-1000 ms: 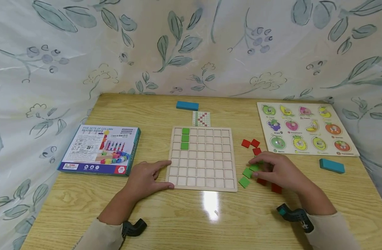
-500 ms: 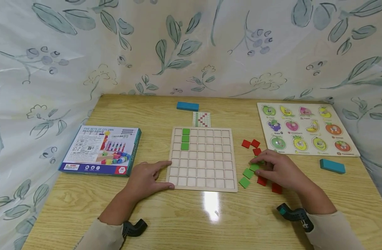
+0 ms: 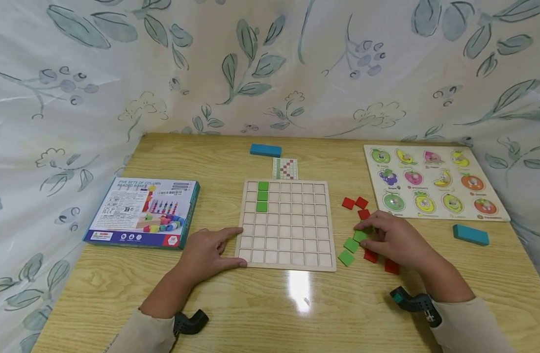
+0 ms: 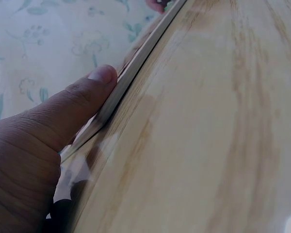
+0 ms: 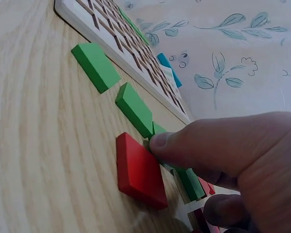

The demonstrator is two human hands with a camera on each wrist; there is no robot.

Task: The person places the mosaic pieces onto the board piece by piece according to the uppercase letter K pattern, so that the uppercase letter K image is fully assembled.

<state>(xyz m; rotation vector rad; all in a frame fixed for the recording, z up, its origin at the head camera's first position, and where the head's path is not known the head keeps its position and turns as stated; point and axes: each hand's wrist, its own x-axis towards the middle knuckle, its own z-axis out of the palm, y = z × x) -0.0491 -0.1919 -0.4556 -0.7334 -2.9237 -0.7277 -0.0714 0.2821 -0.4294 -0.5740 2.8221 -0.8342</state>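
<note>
A wooden grid board lies on the table, with three green tiles in its second column. My left hand touches the board's left edge with the index fingertip and thumb; the left wrist view shows that thumb along the rim. Right of the board, my right hand rests over loose tiles, thumb and index finger apart. Its thumb tip is at a green tile, beside a red tile. Other green tiles lie nearer the board. The hand partly hides tiles beneath it.
A small pattern card and a blue block lie behind the board. A boxed bead set is at left. At right are a fruit puzzle board and another blue block. Red tiles lie behind the right hand.
My right thumb has shifted slightly, showing more of the green and red tiles near it. The left hand and the tiles on the board stay where they were.
</note>
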